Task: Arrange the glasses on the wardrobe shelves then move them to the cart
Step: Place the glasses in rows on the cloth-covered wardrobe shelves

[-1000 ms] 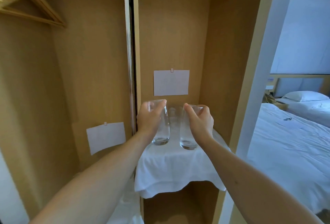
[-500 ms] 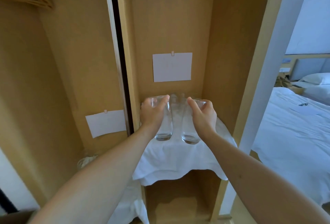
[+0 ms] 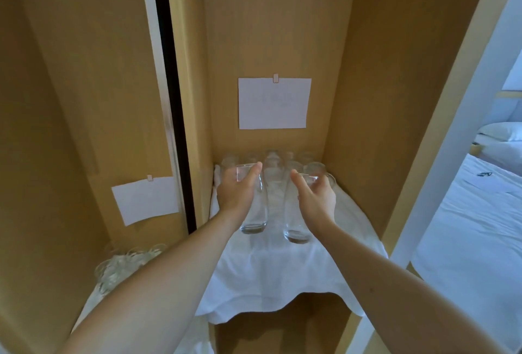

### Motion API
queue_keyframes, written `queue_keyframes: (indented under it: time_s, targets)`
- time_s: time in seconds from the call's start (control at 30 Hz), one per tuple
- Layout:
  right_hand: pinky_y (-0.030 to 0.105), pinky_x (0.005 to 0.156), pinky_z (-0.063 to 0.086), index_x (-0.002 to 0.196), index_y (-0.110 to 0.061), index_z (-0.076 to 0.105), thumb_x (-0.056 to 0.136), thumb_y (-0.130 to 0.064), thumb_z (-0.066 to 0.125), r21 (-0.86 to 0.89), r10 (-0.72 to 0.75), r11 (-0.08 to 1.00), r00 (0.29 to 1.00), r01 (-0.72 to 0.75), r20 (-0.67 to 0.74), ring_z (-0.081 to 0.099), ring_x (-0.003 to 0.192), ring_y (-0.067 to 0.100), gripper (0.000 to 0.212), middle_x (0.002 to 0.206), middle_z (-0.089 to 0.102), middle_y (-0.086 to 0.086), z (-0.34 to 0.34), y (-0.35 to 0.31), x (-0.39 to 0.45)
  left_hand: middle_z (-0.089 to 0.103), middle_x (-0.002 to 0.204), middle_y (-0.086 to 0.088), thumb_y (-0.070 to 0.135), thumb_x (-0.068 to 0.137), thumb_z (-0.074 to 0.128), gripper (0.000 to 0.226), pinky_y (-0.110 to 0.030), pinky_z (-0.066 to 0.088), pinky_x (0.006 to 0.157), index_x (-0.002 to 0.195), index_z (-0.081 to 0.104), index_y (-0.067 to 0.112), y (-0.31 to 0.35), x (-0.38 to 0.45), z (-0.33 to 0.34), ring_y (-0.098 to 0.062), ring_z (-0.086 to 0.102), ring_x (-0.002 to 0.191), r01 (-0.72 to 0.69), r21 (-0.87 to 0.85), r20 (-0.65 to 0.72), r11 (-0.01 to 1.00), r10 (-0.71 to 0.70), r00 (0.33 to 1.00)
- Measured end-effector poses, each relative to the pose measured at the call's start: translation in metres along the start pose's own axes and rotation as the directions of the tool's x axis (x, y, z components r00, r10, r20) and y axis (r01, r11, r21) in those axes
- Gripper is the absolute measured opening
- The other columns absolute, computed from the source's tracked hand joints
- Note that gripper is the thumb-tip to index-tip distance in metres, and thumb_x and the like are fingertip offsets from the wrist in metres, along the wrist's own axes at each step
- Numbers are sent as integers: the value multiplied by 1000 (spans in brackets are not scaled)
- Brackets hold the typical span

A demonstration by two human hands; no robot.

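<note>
Glasses are being gripped, left glass in left hand & right glass in right hand, just above white cloth on wardrobe shelf, w/ more glasses behind, risking clinking or snagging cloth; bed is showing at right.

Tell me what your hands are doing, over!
Left hand grips one glass, right hand grips another glass. Both over the white cloth on the shelf. More glasses crowd right behind.
</note>
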State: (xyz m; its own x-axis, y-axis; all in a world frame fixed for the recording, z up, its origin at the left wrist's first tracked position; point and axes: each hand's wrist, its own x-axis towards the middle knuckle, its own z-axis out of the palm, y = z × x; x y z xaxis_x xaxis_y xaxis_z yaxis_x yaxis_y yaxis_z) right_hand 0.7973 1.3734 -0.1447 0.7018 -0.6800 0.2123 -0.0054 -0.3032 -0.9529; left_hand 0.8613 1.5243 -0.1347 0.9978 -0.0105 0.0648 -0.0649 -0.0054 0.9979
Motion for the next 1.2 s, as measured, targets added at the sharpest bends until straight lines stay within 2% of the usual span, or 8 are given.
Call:
queue_keyframes:
  time_s: [0.13,0.27,0.43,0.5,0.73,0.9,1.03,1.2]
  targets:
    - [29,62,41,128,-17,53,82,-70,63,-41,42,998,999,-41,15,63,76,10,71,72,64,-6,28,24,24,68,115,0,81,61,70,75,-55,54,96,111,61,26,-27,30,3,-28,67,108,49,24,-18,999,-48,999]
    - [24,51,39,125,-17,53,86,-63,65,-87,73,994,997,-70,34,55,48,-3,62,45,50,-15,54,47,42,70,112,-7,83,59,69,77,-56,55,95,111,56,27,-58,52,6,-31,69,104,123,30,-17,992,-123,992]
    - [24,56,36,126,-18,53,84,-67,64,-100,115,989,993,-111,35,54,65,-22,65,56,61,-12,75,79,59,70,101,-7,83,59,68,72,-54,57,91,108,55,31,-89,73,15,-29,70,97,144,85,-22,986,-142,990]
    - [23,57,36,127,-18,52,84,-68,63,-119,115,987,992,-108,51,53,68,-25,66,60,63,-28,80,89,65,69,100,-3,86,56,66,74,-51,58,89,107,55,33,-98,80,19,-25,70,94,167,98,-33,981,-165,986]
    - [19,62,39,127,-18,54,83,-68,66,-110,118,988,990,-110,71,59,74,0,69,74,64,-10,95,110,106,69,92,0,87,53,63,76,-47,59,83,106,54,33,-120,114,40,-23,70,87,219,139,-102,966,-206,973]
    - [30,81,46,130,-16,52,82,-66,68,-79,65,995,992,-57,106,65,93,19,72,98,67,0,111,126,142,62,94,7,71,76,73,63,-31,44,73,115,52,26,-135,141,58,-14,60,86,202,196,-182,960,-166,969]
    - [16,73,42,129,-18,51,73,-70,70,-31,30,999,991,-26,134,62,90,12,79,99,63,-4,121,130,163,63,96,6,63,77,77,62,-33,49,82,118,47,27,-140,156,70,-16,62,91,198,161,-237,967,-157,959]
    - [27,85,48,126,-18,44,78,-51,83,26,-42,999,985,39,166,59,101,18,71,111,57,1,129,146,184,58,110,0,44,78,86,65,-22,46,81,122,43,22,-148,169,85,-21,61,105,105,99,-301,990,-71,951]
